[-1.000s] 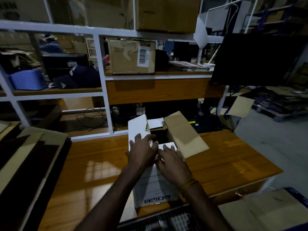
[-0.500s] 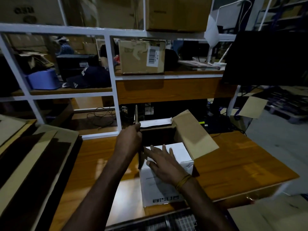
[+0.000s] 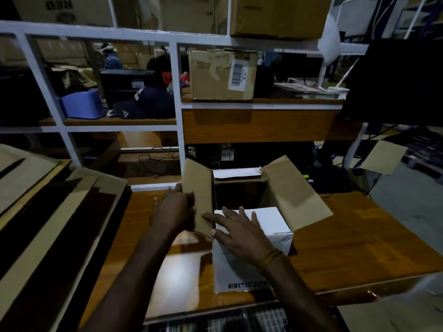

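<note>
A white cardboard box (image 3: 239, 269) stands open-topped on the wooden table (image 3: 347, 248). Its left flap (image 3: 199, 195), brown on the inside, is folded outward and stands up; my left hand (image 3: 173, 209) holds that flap from the outer side, fingers wrapped round its edge. My right hand (image 3: 237, 233) lies flat with spread fingers on the near flap (image 3: 271, 221), pressing it down over the box's opening. The right flap (image 3: 294, 192) leans outward, and the far flap (image 3: 237, 173) stands up at the back. The box's inside is dark.
Flattened cartons (image 3: 48, 212) are stacked at the left of the table. A white shelf frame (image 3: 177, 111) stands behind, carrying a brown labelled carton (image 3: 220, 75), a dark cap (image 3: 143, 101) and a blue container (image 3: 81, 104). A black monitor (image 3: 395, 80) hangs at right. Floor lies beyond the table's right edge.
My left hand has swung the left flap from lying inward to standing open outward. My right hand stayed on the near flap. The camera view has shifted left and closer.
</note>
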Motion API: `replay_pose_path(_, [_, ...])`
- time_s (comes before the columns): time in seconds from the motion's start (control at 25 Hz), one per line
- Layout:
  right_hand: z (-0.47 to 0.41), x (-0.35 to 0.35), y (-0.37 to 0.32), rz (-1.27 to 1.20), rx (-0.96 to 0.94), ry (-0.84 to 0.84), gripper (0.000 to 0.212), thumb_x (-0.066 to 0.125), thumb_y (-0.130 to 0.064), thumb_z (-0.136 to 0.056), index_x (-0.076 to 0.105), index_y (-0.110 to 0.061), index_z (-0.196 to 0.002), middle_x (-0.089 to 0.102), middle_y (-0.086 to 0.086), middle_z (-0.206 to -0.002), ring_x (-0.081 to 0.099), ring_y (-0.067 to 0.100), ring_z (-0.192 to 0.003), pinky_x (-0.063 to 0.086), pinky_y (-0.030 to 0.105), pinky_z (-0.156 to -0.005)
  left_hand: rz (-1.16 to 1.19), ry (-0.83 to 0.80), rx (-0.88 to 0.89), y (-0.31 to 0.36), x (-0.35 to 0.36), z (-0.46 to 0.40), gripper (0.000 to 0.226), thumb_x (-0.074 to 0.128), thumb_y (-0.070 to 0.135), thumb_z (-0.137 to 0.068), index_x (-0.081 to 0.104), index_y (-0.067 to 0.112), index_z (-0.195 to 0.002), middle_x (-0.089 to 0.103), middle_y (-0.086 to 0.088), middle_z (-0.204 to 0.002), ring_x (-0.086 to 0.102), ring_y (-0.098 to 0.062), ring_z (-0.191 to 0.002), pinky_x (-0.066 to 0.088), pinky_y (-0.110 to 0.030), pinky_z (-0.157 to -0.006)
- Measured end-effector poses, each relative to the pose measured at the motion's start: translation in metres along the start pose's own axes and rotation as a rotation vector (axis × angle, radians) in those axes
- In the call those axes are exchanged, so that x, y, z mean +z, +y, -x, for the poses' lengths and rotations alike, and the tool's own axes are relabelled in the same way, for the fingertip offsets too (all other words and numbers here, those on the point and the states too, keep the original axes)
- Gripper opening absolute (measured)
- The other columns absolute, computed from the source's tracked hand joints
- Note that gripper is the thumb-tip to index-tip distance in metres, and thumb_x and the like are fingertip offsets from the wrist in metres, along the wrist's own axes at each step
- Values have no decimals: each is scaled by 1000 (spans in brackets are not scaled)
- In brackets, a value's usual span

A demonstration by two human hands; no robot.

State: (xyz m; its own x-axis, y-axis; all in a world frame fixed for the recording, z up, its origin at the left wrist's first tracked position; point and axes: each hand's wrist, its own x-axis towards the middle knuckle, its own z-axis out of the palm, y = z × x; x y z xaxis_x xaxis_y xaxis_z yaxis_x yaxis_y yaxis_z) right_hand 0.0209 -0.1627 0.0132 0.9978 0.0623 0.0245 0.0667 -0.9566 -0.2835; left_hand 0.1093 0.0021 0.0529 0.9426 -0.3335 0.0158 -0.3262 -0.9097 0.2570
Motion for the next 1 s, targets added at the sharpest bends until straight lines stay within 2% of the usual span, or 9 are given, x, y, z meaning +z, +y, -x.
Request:
replay_pose_path(0.08, [0,-1,3,-69,15,3,47,38,-52,-100,27,-51,-146,21,-1,-162,8,33,-150,3,55,-118,-119,-11,7,4,4,1,32,70,23,-86,61,23,-117,32,-10,-152,22,-37,-144,20,-61,-113])
replay_pose_path(0.16, [-1,-1,6,-92,22,-20,51,40,-54,-99,26,-47,-148,20,-2,-162,9,29,-151,4,54,-118,-132,-28,13,8,15,3,32,71,23,-84,59,20,-114,47,-8,-139,42,-31,-133,30,-57,-112])
replay_pose_path(0.24, [-1,-4,8,-108,25,-51,56,42,-56,-98,24,-44,-150,19,-1,-163,9,26,-151,4,52,-119,-1,-50,8,13,25,6,33,67,21,-88,56,17,-119,59,-7,-123,60,-25,-110,51,-46,-97])
replay_pose_path(0.32, [-1,-10,11,-119,7,-83,60,45,-57,-96,25,-41,-151,21,0,-162,12,22,-151,8,51,-119,116,-62,14,19,28,11,33,54,25,-96,52,19,-128,62,-10,-120,64,-25,-100,57,-41,-85])
replay_pose_path(0.44, [-2,-15,17,-125,-1,-113,68,49,-60,-93,28,-33,-152,24,1,-161,18,19,-149,16,47,-120,162,-76,18,28,23,18,45,45,38,-101,41,23,-143,61,-12,-127,63,-27,-102,56,-39,-85])
replay_pose_path(0.56, [-4,-17,16,-124,13,-128,75,53,-60,-91,27,-27,-153,24,4,-161,21,20,-148,20,45,-119,140,-102,18,31,22,18,61,49,50,-97,30,25,-150,60,-12,-132,62,-28,-106,55,-37,-85])
replay_pose_path(0.8, [-8,-19,19,-89,28,-212,87,52,-63,-90,15,-20,-157,14,4,-164,13,19,-150,16,43,-121,423,-95,-31,32,37,16,73,60,30,-90,22,28,-152,60,-17,-126,65,-30,-95,58,-44,-80])
replay_pose_path(0.92, [-13,-25,25,-77,2,-256,89,52,-63,-90,15,-16,-157,15,6,-164,16,20,-150,17,35,-120,620,-149,-64,26,36,8,74,62,26,-90,21,35,-152,60,-14,-124,65,-28,-93,59,-46,-78])
replay_pose_path(1.0, [-17,-32,34,-47,4,-287,93,53,-65,-88,17,-13,-156,19,8,-162,20,24,-148,17,36,-118,526,-127,-3,32,34,8,70,59,23,-92,23,35,-151,63,-12,-119,64,-25,-87,59,-39,-71])
